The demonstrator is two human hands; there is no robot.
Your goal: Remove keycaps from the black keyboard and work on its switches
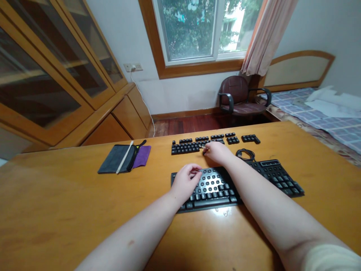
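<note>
A black keyboard (210,203) lies on the desk, many of its keycaps off and the bare key sockets showing. Its bottom rows and the number pad at the right still carry caps. My left hand (186,183) rests on the keyboard's left part, fingers loosely curved, with a gap between thumb and index finger. Beyond the keyboard, loose black keycaps (184,149) lie sorted in rows. My right hand (217,152) is over their near edge, its fingertips pinched around something small and partly light-coloured that I cannot make out.
A coiled black cable (246,153) lies behind the keyboard. At the left are a dark zip pouch (113,158), a pale flat stick (124,158) across it and a purple cloth (141,156). Past the wooden desk (70,210) stand a chair (235,94), a bed and a cabinet.
</note>
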